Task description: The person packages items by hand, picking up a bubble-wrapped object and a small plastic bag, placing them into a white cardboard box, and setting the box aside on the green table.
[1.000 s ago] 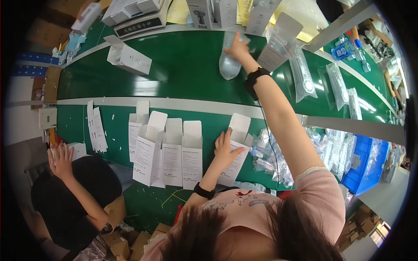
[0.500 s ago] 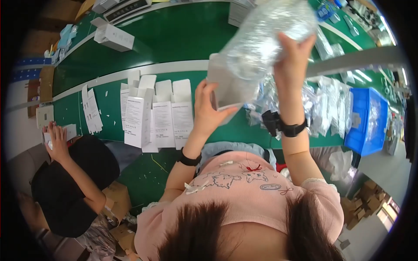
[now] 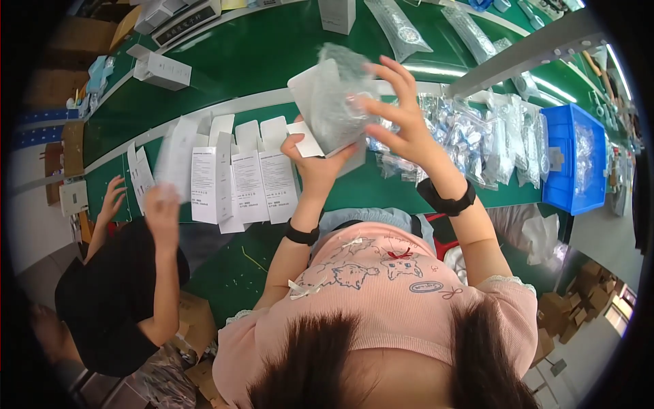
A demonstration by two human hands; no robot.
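Observation:
My left hand point(image 3: 319, 162) grips a white cardboard box point(image 3: 306, 97) from below, its flaps standing out at the open end. A clear bubble-wrap packet point(image 3: 335, 92) lies at the mouth of the box, partly inside it; what the wrap contains cannot be made out. My right hand point(image 3: 398, 112) is at the packet's right side with its fingers spread, the fingertips at the wrap. Left of my hands stand several white printed boxes point(image 3: 248, 177) with raised flaps.
Clear plastic packets point(image 3: 463, 136) lie to the right, beside a blue bin point(image 3: 572, 160). A grey metal bar point(image 3: 531, 54) crosses the far right. At the left a co-worker's hand point(image 3: 163, 204) holds a blurred white box point(image 3: 177, 153). Bubble-wrap packets point(image 3: 398, 31) lie on the far bench.
The bubble-wrap packet has come down and left into the box mouth. My right hand has loosened from holding it to spread fingers. The co-worker has moved a white box toward the row.

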